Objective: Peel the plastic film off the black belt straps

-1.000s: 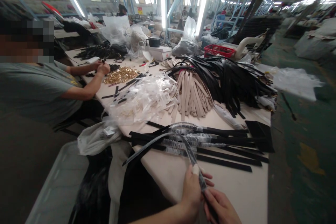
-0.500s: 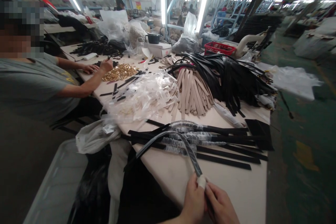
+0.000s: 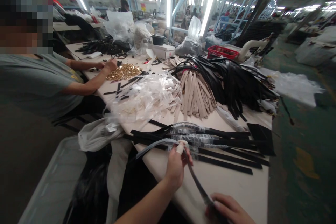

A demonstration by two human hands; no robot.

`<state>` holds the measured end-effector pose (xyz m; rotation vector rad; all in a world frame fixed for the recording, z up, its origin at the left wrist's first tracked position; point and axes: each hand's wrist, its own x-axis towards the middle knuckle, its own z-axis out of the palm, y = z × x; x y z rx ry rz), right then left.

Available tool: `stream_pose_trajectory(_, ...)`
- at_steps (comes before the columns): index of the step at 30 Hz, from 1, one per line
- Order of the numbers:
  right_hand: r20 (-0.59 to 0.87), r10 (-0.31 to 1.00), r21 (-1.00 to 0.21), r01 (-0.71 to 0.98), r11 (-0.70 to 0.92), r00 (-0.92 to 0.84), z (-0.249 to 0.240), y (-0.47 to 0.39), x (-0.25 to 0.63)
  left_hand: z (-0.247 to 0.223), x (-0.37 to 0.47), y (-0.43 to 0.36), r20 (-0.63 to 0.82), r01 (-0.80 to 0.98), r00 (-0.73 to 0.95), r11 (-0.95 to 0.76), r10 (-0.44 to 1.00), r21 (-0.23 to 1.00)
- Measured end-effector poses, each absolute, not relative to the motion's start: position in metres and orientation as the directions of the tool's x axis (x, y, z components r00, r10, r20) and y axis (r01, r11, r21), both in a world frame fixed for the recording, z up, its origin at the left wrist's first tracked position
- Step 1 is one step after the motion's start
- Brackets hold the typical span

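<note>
A long black strap (image 3: 195, 176) runs between my two hands, and its far part, in clear plastic film, bends away to the left. My left hand (image 3: 177, 164) grips it midway, fingers closed, with a white wrap on one finger. Lower right, my right hand (image 3: 228, 208) is closed round the near part of the strap, slightly blurred. Just beyond my left hand, several black straps (image 3: 223, 159) lie across the table (image 3: 236, 189), their middles bound in clear film (image 3: 194, 136).
A pile of clear plastic scraps (image 3: 149, 98), beige strips (image 3: 196, 94) and black straps (image 3: 231, 80) cover the table farther back. At the left, a co-worker (image 3: 39, 84) sits by gold-coloured metal pieces (image 3: 124, 72). A pale bin (image 3: 52, 178) stands lower left; a red basket (image 3: 223, 51) is behind.
My left hand has moved up and left along the strap, while my right hand has drawn down and right. The hands, close together before, are now apart with strap stretched between them.
</note>
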<state>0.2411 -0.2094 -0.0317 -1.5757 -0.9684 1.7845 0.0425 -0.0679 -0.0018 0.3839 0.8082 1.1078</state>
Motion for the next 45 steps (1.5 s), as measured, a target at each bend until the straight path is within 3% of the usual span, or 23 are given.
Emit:
stream_pose_trajectory(4, -0.406, 0.913, -0.912, -0.052, -0.408, -0.040, 0.011, -0.146, 0.228, 0.008, 0.050, -0.084, -0.226, -0.473, 0.437, 0.436, 0.871, 0.765)
stream_pose_trajectory(7, -0.407, 0.886, -0.871, -0.199, -0.449, -0.221, 0.034, -0.085, 0.196, 0.009, 0.052, -0.100, -0.205, -0.338, 0.574, 0.458, 0.793, 0.822)
stream_pose_trajectory(11, -0.405, 0.790, -0.765, -0.303, -0.568, -0.460, 0.051, -0.030, 0.155, 0.008, 0.040, -0.113, -0.238, -0.290, 0.569, 0.463, 0.787, 0.838)
stream_pose_trajectory(15, -0.282, 0.874, -0.852, -0.316, -0.418, -0.395, 0.067, -0.022, 0.140, 0.024, 0.004, -0.094, -0.190, -0.367, 0.455, 0.378, 0.870, 0.850)
stream_pose_trajectory(19, -0.167, 0.924, -0.950, -0.196, -0.245, -0.345, 0.072, -0.038, 0.130, 0.057, -0.035, -0.043, -0.153, -0.692, 0.244, 0.282, 0.958, 0.664)
stream_pose_trajectory(23, -0.172, 0.933, -0.984, 0.008, -0.179, -0.316, 0.060, -0.042, 0.117, 0.078, -0.046, 0.006, -0.088, -0.761, 0.058, 0.101, 0.994, 0.641)
stream_pose_trajectory(26, -0.103, 0.950, -0.992, 0.104, -0.075, -0.295, 0.064, -0.018, 0.111, 0.079, -0.035, 0.021, 0.023, -0.675, -0.032, -0.038, 0.999, 0.737)
stream_pose_trajectory(29, 0.046, 0.976, -0.994, 0.085, 0.066, -0.215, 0.088, 0.021, 0.104, 0.070, -0.021, 0.022, 0.116, -0.481, 0.001, -0.101, 0.993, 0.871)
stream_pose_trajectory(31, 0.041, 0.957, -0.985, 0.151, 0.087, -0.286, 0.109, 0.045, 0.097, 0.062, -0.015, 0.020, 0.141, -0.379, 0.014, -0.125, 0.990, 0.917)
stream_pose_trajectory(33, 0.087, 0.940, -0.942, 0.281, 0.185, -0.329, 0.129, 0.062, 0.090, 0.054, -0.013, 0.017, 0.136, -0.336, -0.005, -0.130, 0.991, 0.933)
stream_pose_trajectory(37, 0.424, 0.875, -0.747, 0.457, 0.483, -0.233, 0.172, 0.071, 0.086, 0.035, -0.019, 0.006, 0.110, -0.279, 0.029, -0.098, 0.993, 0.955)
stream_pose_trajectory(41, 0.551, 0.821, -0.686, 0.477, 0.549, -0.153, 0.214, 0.072, 0.102, 0.016, -0.021, -0.009, 0.112, -0.203, 0.093, -0.091, 0.989, 0.975)
stream_pose_trajectory(45, 0.620, 0.784, -0.730, 0.393, 0.559, 0.038, 0.228, 0.072, 0.128, 0.000, -0.010, -0.019, 0.054, -0.218, 0.171, -0.015, 0.984, 0.976)
